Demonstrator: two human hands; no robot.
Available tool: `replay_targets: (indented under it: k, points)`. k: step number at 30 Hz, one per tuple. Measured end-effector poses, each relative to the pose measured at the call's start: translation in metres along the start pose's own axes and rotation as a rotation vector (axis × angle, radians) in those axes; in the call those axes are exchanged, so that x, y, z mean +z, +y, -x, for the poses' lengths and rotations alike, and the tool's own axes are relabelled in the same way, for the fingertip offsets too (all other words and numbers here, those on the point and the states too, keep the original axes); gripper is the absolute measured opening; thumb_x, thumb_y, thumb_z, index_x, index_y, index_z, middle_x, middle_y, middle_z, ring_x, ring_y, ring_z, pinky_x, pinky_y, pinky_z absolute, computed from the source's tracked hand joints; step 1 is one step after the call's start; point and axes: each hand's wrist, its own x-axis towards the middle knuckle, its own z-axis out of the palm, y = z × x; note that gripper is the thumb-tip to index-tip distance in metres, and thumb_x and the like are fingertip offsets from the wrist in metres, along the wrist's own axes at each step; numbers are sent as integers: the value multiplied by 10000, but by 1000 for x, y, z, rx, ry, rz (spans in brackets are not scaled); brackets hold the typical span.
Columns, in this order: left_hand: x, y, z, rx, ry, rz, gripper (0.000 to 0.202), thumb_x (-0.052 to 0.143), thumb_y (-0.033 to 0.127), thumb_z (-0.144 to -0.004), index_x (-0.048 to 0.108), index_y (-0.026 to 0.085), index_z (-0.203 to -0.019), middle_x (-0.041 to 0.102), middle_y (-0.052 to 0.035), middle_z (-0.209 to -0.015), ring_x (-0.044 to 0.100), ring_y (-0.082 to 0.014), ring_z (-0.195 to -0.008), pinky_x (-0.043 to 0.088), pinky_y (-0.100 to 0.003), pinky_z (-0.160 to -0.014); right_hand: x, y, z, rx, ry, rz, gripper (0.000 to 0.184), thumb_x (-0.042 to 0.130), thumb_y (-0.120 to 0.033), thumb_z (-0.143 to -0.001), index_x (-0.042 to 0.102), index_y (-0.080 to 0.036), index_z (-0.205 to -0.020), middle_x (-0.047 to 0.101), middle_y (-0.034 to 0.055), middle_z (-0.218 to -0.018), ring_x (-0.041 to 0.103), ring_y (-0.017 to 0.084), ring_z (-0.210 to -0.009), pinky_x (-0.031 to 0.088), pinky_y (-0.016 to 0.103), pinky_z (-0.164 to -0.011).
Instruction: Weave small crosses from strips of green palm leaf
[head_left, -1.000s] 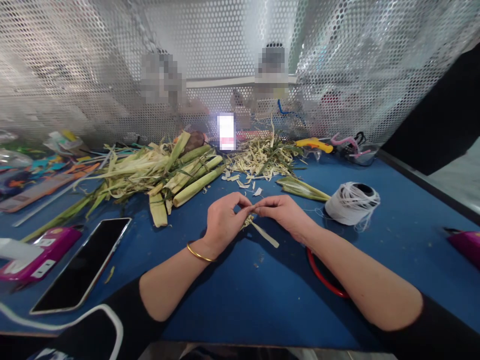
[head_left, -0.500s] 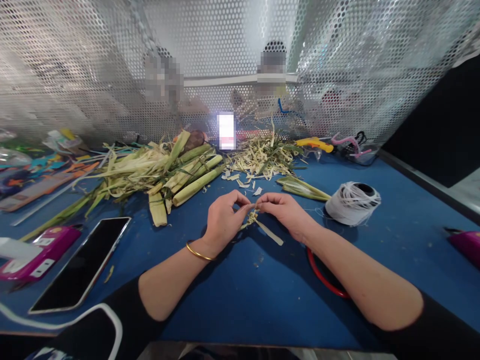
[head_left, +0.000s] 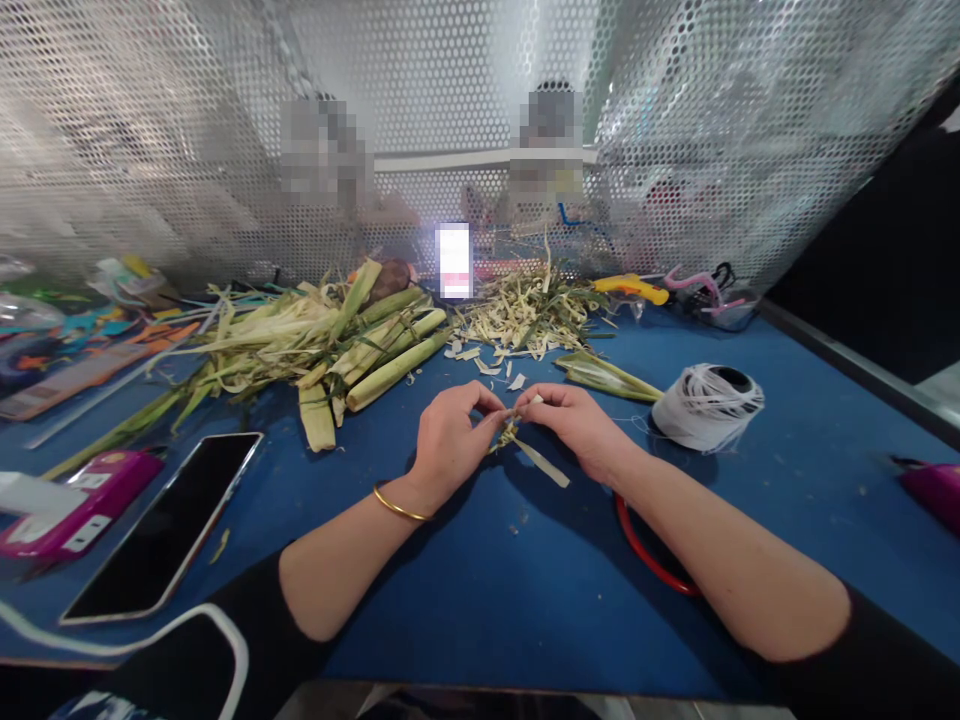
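my left hand [head_left: 456, 432] pinches the small husk piece [head_left: 508, 434], fingertips together — to steady it over the blue table [head_left: 480, 600], i'd say — while my right hand [head_left: 576, 425], also pinched closed, nips a pale scrap [head_left: 537, 399] beside it (thread spool [head_left: 694, 412] nearby, presumably for easy reach).

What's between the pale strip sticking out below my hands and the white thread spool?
In the head view, your right hand and wrist lie between the pale strip and the white thread spool, then some blue tabletop with loose thread.
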Motion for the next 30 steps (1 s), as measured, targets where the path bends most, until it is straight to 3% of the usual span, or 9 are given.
replay_targets:
  k: [9,15,20,22,27,30]
  points:
    - [-1,3,0,8,-53,-2,88,638,207,-781,621,211,-694,668,16,-713,595,-141,-716,458,-271,-726,-1,-1,-1,52,20,-118,60,596,-246,-575,597,-191,-598,532,-48,-556,444,115,-549,327,260,-560]
    - [1,-1,-2,-160,-126,135,94,643,259,-753,635,191,-687,676,3,-711,596,-132,-670,462,-251,-651,-6,2,-3,65,9,-174,20,586,-214,-567,589,-195,-570,557,-27,-558,479,131,-561,352,272,-563]
    - [4,-6,-5,-296,-176,325,146,637,301,-744,611,167,-693,678,-21,-698,612,-134,-647,473,-249,-614,-11,1,-6,35,34,-84,36,588,-225,-580,576,-202,-556,526,-20,-560,452,142,-572,343,289,-566]
    - [4,-8,-5,-309,-175,322,153,634,309,-744,605,168,-695,681,-25,-696,617,-138,-642,472,-252,-604,-13,0,-7,-29,49,13,49,579,-235,-603,575,-205,-565,525,-15,-591,459,151,-605,349,298,-594]
    - [5,-10,-5,-318,-173,207,150,635,313,-734,592,178,-683,671,-10,-664,607,-138,-610,447,-248,-571,-15,-6,-2,-462,125,480,81,530,-152,-636,557,-212,-589,550,16,-767,513,181,-771,378,318,-699]
    - [5,-8,-5,-303,-171,126,130,624,296,-738,594,186,-676,662,4,-653,589,-133,-600,421,-241,-555,-13,-12,4,-633,89,682,99,525,-114,-648,555,-208,-636,549,31,-805,524,180,-764,387,315,-689]
